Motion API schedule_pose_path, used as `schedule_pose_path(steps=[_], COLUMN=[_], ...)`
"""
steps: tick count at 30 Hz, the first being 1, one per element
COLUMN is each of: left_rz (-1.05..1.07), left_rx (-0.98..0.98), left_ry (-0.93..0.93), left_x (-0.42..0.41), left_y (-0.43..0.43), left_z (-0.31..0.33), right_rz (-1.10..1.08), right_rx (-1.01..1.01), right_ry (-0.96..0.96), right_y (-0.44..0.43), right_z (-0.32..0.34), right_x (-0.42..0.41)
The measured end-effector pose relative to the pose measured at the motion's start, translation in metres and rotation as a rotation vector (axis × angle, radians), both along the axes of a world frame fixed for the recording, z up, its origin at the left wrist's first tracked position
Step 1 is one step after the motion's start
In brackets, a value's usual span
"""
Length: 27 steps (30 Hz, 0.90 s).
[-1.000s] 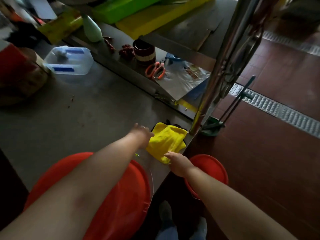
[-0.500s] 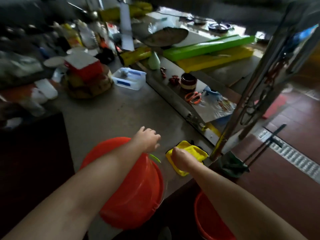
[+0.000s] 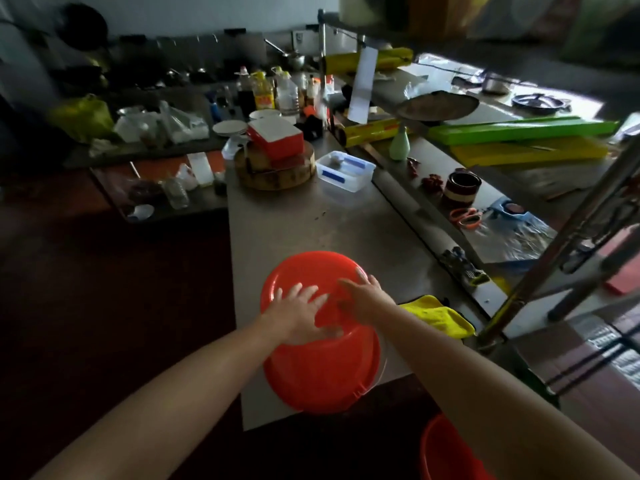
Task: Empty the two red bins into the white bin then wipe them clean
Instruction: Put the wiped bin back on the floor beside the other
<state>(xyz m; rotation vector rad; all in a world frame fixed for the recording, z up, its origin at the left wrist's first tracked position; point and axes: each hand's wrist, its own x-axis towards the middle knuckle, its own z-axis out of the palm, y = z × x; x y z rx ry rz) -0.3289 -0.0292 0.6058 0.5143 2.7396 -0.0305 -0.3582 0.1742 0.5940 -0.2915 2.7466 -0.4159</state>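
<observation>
Right hand (image 3: 365, 299) now off half-hidden cloth (image 3: 440, 315)

Location type: working kitchen. Indicators: a long stainless steel counter (image 3: 304, 223), bottles of cooking oil and sauce (image 3: 265, 93) grouped at its far end, a round wooden chopping block (image 3: 277, 174), a wok (image 3: 438, 106), and boxed rolls of wrap (image 3: 374, 131).

Bare forearms end in bare left grip (image 3: 298, 315) and right grip (image 3: 367, 301).
</observation>
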Motion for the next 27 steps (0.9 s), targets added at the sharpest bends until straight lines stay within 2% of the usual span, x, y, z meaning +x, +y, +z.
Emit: schedule_pose_path(steps=[1,4,7,10,13,16,22,27], left_rz=[-0.035,-0.142,-0.145,-0.175,-0.187,-0.201,-0.191,-0.155], left_rx=[-0.031,-0.083,-0.015,-0.004,-0.013,-0.025,-0.065,-0.025], left_ry=[-0.008,0.090,0.186,0.230,0.266,0.306,0.389,0.425], left_x=[0.010,0.034,0.048,0.061,0.077,0.097,0.144,0.181], left_y=[-0.006,-0.019,-0.024,-0.021,-0.020,-0.017,-0.010,0.003], left_z=[-0.006,-0.029,-0.041,-0.045,-0.049,-0.054,-0.064,-0.069], right_rz=[0.004,0.016,-0.085,-0.065,-0.185,-0.190,-0.267,-0.209], right_rx=[0.040,0.076,-0.003,0.042,-0.011,0.039,-0.070,-0.177], right_ry=[-0.035,0.016,0.055,0.147,0.152,0.179,0.194,0.084], right_y=[-0.004,-0.011,-0.011,-0.010,-0.007,-0.003,0.008,0.028], right_z=[-0.005,-0.014,-0.016,-0.015,-0.011,-0.008,0.005,0.000], right_x=[0.005,0.022,0.040,0.062,0.081,0.097,0.105,0.110])
